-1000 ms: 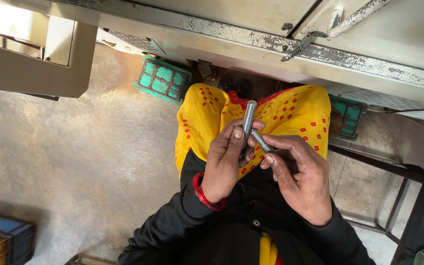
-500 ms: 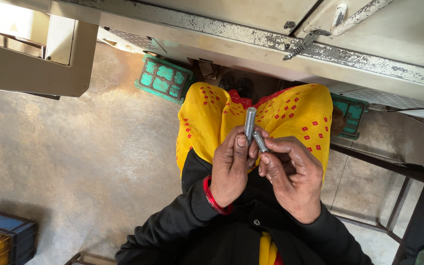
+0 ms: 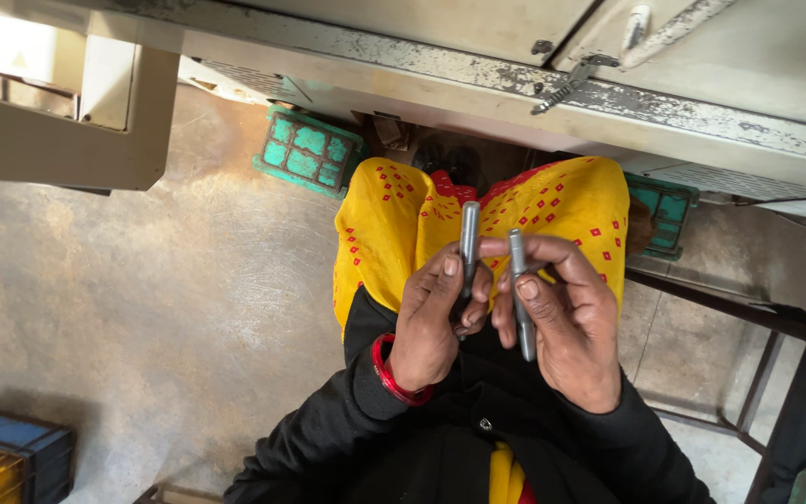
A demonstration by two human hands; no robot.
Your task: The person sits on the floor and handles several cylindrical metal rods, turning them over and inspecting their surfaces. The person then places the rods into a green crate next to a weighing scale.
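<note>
My left hand (image 3: pixel 429 325) grips a slim grey metal rod (image 3: pixel 468 235) that points upward, away from me. My right hand (image 3: pixel 566 322) holds a second grey metal rod (image 3: pixel 519 280) upright between thumb and fingers. The two rods stand side by side, a small gap apart, over my lap. A red bangle (image 3: pixel 390 373) sits on my left wrist. Below the hands are yellow trousers with red dots (image 3: pixel 384 233) and black sleeves.
A worn grey metal machine bench (image 3: pixel 515 75) runs across the top. Green plastic crates (image 3: pixel 310 154) lie on the concrete floor beneath it. A blue and yellow box (image 3: pixel 2 457) sits at bottom left, and a dark metal stool frame (image 3: pixel 729 373) stands at right.
The two rods were touching, crossed near their tips; now they are separated, one in each hand, and my right hand has shifted right.
</note>
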